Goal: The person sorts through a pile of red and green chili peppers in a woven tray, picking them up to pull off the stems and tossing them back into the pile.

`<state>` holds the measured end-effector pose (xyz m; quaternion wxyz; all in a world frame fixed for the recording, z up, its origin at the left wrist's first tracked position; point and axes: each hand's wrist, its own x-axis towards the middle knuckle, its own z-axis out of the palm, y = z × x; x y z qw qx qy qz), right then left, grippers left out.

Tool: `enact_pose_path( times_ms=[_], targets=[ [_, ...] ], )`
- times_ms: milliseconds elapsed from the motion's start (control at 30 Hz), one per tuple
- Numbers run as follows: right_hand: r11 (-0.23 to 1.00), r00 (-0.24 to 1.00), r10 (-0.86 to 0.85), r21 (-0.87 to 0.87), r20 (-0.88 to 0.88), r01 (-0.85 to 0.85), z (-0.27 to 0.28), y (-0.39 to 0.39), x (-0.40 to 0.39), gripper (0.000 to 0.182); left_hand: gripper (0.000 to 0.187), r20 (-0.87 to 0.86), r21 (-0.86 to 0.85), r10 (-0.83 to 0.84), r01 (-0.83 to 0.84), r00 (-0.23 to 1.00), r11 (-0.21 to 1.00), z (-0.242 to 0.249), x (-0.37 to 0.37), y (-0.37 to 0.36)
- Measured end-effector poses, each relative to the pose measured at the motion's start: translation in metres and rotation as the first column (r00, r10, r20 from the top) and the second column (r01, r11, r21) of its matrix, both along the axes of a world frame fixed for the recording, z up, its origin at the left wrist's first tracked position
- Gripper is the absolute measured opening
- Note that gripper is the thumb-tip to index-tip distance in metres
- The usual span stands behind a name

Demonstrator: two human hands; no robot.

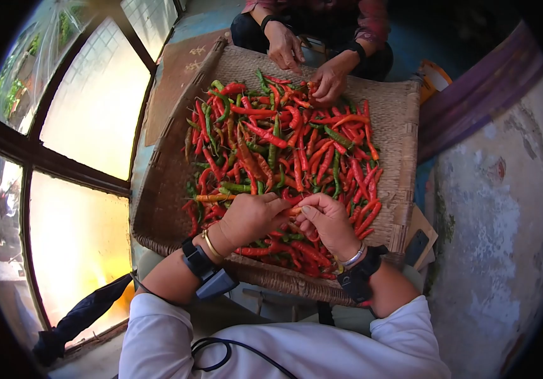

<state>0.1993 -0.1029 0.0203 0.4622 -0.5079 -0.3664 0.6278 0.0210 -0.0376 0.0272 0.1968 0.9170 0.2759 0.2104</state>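
A large woven basket (391,126) holds a heap of red, green and orange chili peppers (271,136). Over the near part of the heap, my left hand (252,218) has its fingers pressed together close to my right hand. Between the two hands lies an orange-red pepper (294,211), with the fingertips of my right hand (328,221) pinched on its right end. My left fingers hide its other end, and what they pinch is hard to make out. Both wrists wear black straps and bracelets.
Across the basket sits another person, whose two hands (331,79) work at its far edge. A framed window (88,114) runs along the left, with a dark folded umbrella (88,312) below. A phone (417,245) lies right of the basket, near a purple cloth (480,95).
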Motion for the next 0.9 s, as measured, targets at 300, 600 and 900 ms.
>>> enact_pose_path(
  times_ms=[300,600,900],
  targets=[
    [0.986,0.927,-0.16,-0.019,-0.34,0.163,0.004,0.017,0.044,0.014,0.016,-0.248,0.048,0.264,-0.26,0.932,0.964,-0.008,-0.025,0.03],
    [0.886,0.764,-0.449,-0.122,-0.464,0.447,0.001,0.031,0.066,0.051,0.026,-0.499,-0.026,0.22,-0.269,0.838,0.963,-0.01,-0.015,0.025],
    [0.99,0.935,-0.132,-0.085,-0.33,0.11,-0.009,0.018,0.035,0.024,0.024,-0.492,0.035,0.194,-0.203,0.848,0.978,-0.014,-0.014,0.016]
  ],
)
